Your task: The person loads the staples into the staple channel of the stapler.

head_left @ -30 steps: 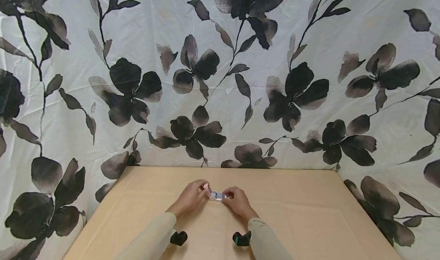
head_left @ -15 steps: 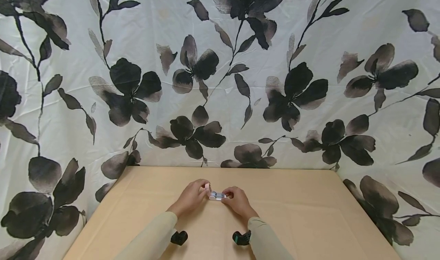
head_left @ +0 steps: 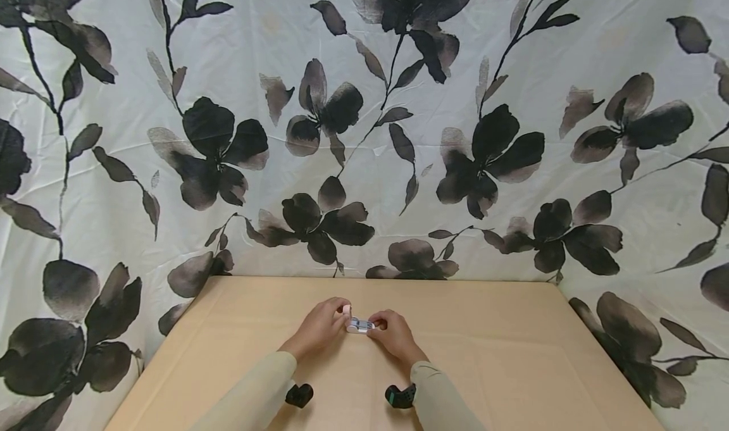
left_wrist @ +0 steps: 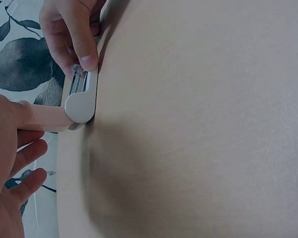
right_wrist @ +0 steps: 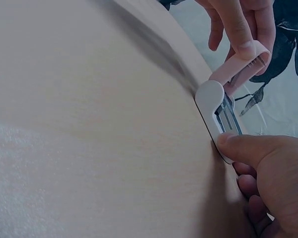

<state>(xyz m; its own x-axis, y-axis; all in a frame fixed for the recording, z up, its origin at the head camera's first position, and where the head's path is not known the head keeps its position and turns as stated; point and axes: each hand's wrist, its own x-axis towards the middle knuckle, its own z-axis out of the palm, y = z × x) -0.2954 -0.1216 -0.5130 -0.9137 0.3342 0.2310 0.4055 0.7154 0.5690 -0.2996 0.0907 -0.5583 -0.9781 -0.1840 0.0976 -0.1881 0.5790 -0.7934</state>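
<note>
A small stapler (head_left: 360,325) with a white base (left_wrist: 81,106) and a pink upper arm (right_wrist: 227,71) is folded open near the middle of the table. The arm rises steeply from the round hinge end, and the metal staple channel (right_wrist: 228,116) lies exposed in the base. My left hand (head_left: 316,328) pinches the free end of the pink arm between thumb and fingers. At the opposite end, my right hand (head_left: 397,337) grips the white base, the thumb (right_wrist: 231,144) over its tip. The fingers hide parts of both ends.
The wood-coloured table (head_left: 490,355) reaches back to a white cloth (head_left: 410,241) printed with dark flowers, which hangs behind and at both sides. Black devices (head_left: 400,395) sit at both wrists.
My left hand has shifted slightly to the right, and the pink arm stands a little more upright. The right hand and the white base have hardly moved.
</note>
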